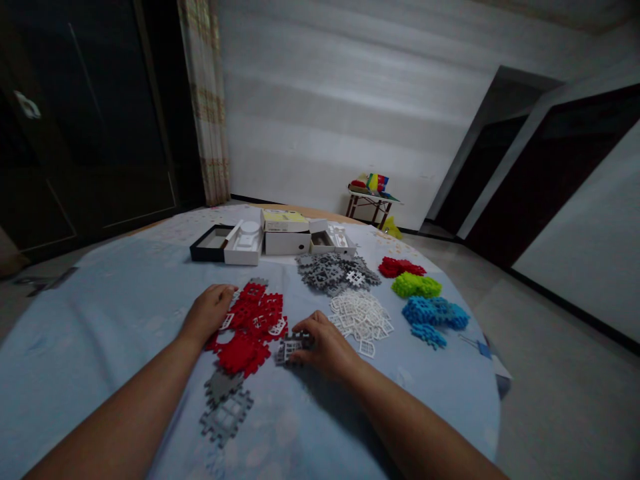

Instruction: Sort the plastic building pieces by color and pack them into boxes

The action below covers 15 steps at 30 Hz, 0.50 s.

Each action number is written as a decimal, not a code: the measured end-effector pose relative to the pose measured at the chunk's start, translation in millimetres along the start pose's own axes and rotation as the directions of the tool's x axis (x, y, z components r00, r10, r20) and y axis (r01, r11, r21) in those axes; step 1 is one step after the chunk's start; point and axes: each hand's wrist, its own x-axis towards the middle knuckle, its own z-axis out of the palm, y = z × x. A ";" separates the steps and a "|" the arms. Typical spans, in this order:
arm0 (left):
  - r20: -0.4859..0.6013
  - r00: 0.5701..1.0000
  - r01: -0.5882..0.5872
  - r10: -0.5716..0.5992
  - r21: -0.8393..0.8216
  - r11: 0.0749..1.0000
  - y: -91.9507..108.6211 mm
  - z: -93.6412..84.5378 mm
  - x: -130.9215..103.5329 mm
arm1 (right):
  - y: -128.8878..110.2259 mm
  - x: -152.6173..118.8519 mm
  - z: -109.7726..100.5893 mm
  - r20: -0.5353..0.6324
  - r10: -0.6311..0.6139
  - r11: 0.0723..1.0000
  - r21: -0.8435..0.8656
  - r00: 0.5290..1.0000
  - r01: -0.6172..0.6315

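My right hand (323,345) pinches a grey notched building tile (291,348) just above the table, with a white lattice window insert showing in its face. My left hand (209,311) rests at the left edge of a pile of red interlocking tiles (253,320), fingers loosely bent, with nothing visible in them. A few white window inserts (278,326) lie among the red pieces. Closer to me lie two grey tiles (227,415), partly overlapping. Right of my right hand is a heap of white window frames (361,313).
Behind the white heap sits a grey tile pile (334,272). Red (401,267), lime green (416,285) and blue pieces (434,313) line the right side. A black-edged box (209,245) and white boxes (287,243) stand at the back of the blue tablecloth (125,320).
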 end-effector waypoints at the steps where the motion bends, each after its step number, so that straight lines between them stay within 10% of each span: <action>1: -0.001 1.000 -0.001 0.001 0.000 1.000 0.0 -0.1 0.0 | 1.6 0.9 -1.1 -0.032 0.011 1.000 0.002 0.999 -0.011; 7: -0.012 1.000 -0.009 0.009 0.000 1.000 -0.1 -0.6 -0.4 | 4.7 2.4 -9.3 -0.141 -0.043 0.999 0.020 0.989 0.046; 15: -0.012 1.000 0.000 0.000 -0.006 1.000 0.5 -0.3 -0.3 | 12.1 -3.1 -21.7 0.176 -0.092 0.993 0.087 0.980 0.078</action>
